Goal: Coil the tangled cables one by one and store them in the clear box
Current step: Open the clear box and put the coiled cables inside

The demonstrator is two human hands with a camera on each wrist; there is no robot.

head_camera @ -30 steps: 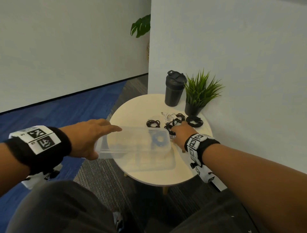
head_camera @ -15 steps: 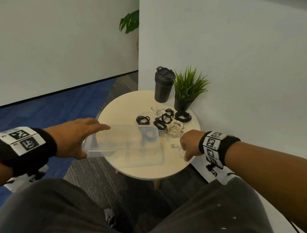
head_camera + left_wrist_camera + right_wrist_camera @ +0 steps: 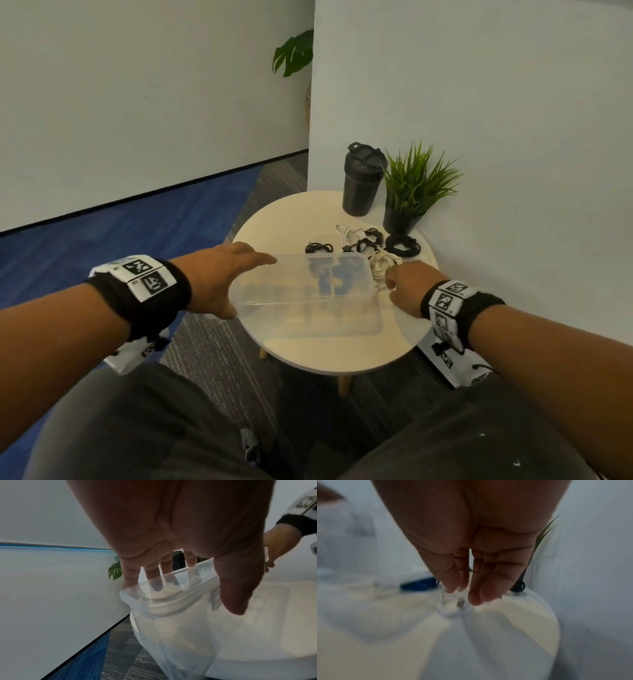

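Observation:
The clear box [image 3: 375,330] stands on the round table [image 3: 342,356], with a blue cable [image 3: 329,279] coiled inside. My left hand [image 3: 251,286] [image 3: 193,597] grips the box's clear lid [image 3: 291,287] [image 3: 154,601] by its left edge, fingers on top and thumb beneath, and holds it tilted above the box. My right hand [image 3: 390,291] [image 3: 462,596] is at the box's right side, where its fingertips pinch a white cable [image 3: 378,265] [image 3: 447,609]; that view is blurred. Behind the box lie black cables [image 3: 370,240], one small black bundle [image 3: 318,247] and another white cable [image 3: 349,231].
A dark shaker bottle [image 3: 363,185] and a potted grass plant [image 3: 411,192] stand at the table's back, against a white wall [image 3: 513,137] on the right. A coiled black cable [image 3: 402,245] lies by the pot. My knees [image 3: 154,428] are below the table's front edge.
My right hand left the cable pile, drew back towards the table's front right, and now pinches the white cable beside the box. The left hand kept the lid raised.

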